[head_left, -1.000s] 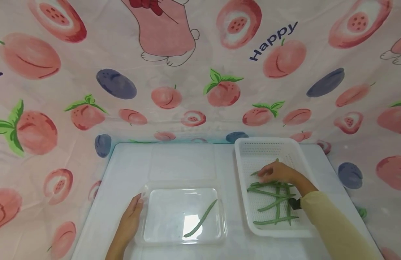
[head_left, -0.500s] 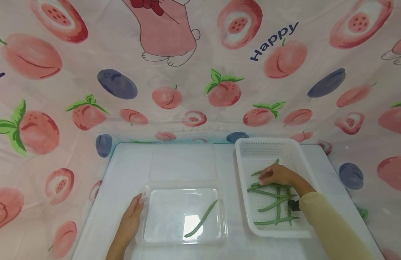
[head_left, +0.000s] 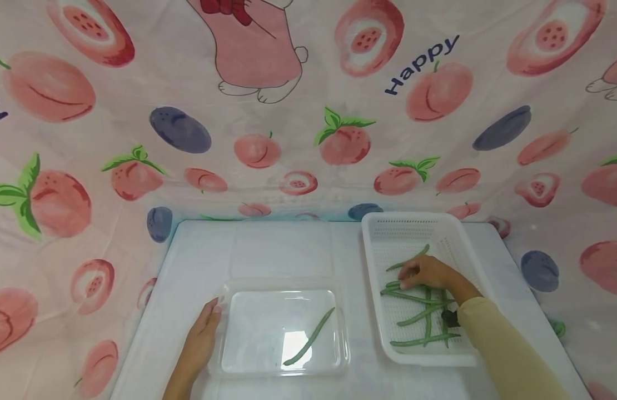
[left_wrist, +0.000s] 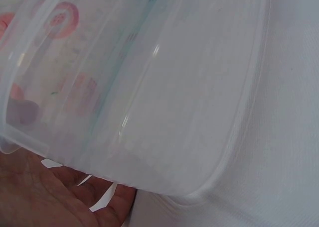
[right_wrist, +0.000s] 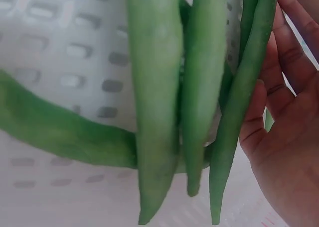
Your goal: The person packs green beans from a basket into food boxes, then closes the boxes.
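A clear plastic container stands on the white table, one green bean lying diagonally inside. My left hand rests against its left side, fingertips right at the rim. In the left wrist view, those fingers lie below the container's translucent wall. My right hand is over the white perforated basket on the right, fingers curled down among several green beans. In the right wrist view, its fingertips are at a bean along the fingers, with more beans beside it.
A bean lies apart at the back of the basket. Patterned fruit-print cloth hangs behind and around the white table. A dark object shows at the right wrist. The container and the basket stand side by side.
My right hand has shifted slightly toward me, showing more of the bean at the back of the basket. My left hand and the container stay where they were.
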A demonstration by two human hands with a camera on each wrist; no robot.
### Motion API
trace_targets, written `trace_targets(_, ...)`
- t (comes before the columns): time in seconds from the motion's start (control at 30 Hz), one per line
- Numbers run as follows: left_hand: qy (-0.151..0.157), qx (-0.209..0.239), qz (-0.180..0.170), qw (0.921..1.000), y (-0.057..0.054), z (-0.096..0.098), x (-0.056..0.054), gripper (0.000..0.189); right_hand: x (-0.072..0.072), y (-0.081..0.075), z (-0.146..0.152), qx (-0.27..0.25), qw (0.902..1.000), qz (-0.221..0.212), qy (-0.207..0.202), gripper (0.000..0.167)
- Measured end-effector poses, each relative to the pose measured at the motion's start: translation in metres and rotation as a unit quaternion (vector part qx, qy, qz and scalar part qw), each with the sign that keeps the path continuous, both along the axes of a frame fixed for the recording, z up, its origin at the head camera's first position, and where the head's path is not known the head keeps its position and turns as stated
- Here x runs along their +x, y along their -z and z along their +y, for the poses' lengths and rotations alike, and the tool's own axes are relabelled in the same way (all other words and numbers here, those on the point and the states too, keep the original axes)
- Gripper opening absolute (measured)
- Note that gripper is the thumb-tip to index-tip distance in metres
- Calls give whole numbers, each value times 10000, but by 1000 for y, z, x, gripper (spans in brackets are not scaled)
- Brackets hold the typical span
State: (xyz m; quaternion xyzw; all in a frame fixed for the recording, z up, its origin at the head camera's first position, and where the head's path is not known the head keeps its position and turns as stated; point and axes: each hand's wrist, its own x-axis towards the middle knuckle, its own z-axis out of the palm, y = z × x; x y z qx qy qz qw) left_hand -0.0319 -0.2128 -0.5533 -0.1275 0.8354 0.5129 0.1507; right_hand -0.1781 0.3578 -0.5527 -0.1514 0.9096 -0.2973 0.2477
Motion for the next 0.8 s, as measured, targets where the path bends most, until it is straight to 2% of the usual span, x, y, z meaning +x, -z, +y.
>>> trace_targets(0.53,23,-15,-13,10000,0,0,-1,71,1,2,-1,65,9998,-43,155,18)
trace_targets(0.8,-29,-36,-124,9999,0,0,-1,73,1,-5,2,-256,9995,6,199,16)
